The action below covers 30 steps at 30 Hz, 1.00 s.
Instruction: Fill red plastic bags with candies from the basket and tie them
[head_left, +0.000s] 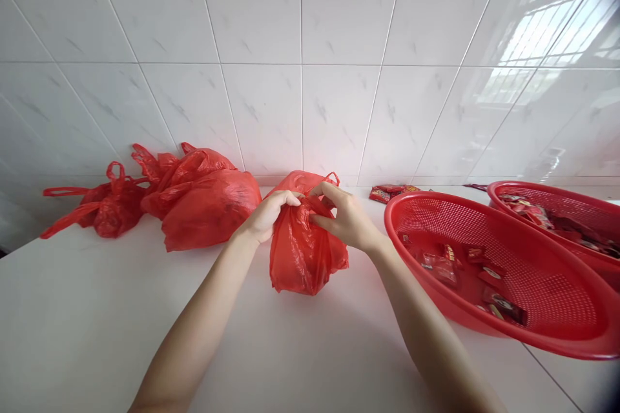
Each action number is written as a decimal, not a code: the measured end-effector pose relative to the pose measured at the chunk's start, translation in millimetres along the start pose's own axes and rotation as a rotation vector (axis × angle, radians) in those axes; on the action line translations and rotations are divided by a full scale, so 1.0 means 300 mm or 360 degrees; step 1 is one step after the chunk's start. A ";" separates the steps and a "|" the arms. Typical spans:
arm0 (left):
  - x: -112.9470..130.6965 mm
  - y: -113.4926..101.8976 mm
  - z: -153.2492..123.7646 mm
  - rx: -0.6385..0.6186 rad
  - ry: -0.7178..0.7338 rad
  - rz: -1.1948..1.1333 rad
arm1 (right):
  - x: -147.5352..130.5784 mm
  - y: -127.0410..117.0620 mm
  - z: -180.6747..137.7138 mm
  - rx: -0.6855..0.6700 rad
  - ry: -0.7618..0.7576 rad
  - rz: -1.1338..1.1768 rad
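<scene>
A filled red plastic bag (pixel 303 258) rests on the white table in front of me. My left hand (pixel 271 213) pinches the gathered top of this bag from the left side. From the right, my right hand (pixel 343 214) grips the same gathered neck, thumb and fingers closing on the plastic. A small loop of the bag stands up behind my right fingers. What lies inside the bag cannot be made out through the plastic.
Other filled red bags (pixel 208 206) sit to the left, a smaller one (pixel 113 206) at the far left. At right, a red basket (pixel 533 258) holds several small wrapped packets, with a second basket (pixel 571 197) behind it. Loose packets (pixel 392 191) lie near the tiled wall (pixel 339 110).
</scene>
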<state>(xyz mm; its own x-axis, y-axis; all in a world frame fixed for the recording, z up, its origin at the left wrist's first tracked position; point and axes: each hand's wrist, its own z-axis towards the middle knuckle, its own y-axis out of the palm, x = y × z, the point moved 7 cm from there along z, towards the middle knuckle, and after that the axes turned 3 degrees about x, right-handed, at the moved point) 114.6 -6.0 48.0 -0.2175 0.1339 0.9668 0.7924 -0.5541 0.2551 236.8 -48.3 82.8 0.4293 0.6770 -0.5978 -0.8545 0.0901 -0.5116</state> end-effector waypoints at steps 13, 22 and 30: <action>0.023 -0.002 0.005 0.0057 0.0183 0.0052 | -0.070 -0.031 -0.002 0.0296 -0.0303 0.0151; 0.098 -0.054 -0.019 0.0220 0.0465 0.0654 | -0.014 -0.052 0.006 0.0161 0.0095 0.0915; 0.102 -0.143 -0.006 0.0303 0.0590 0.0961 | 0.008 -0.094 0.000 0.0068 0.0196 0.0973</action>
<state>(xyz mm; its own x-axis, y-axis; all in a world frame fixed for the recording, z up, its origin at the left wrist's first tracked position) 72.8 20.5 66.6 0.1364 -0.4553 0.8798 0.9131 -0.2867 -0.2899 261.9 -49.4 95.8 -0.1127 0.5264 -0.8428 -0.9662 -0.2560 -0.0307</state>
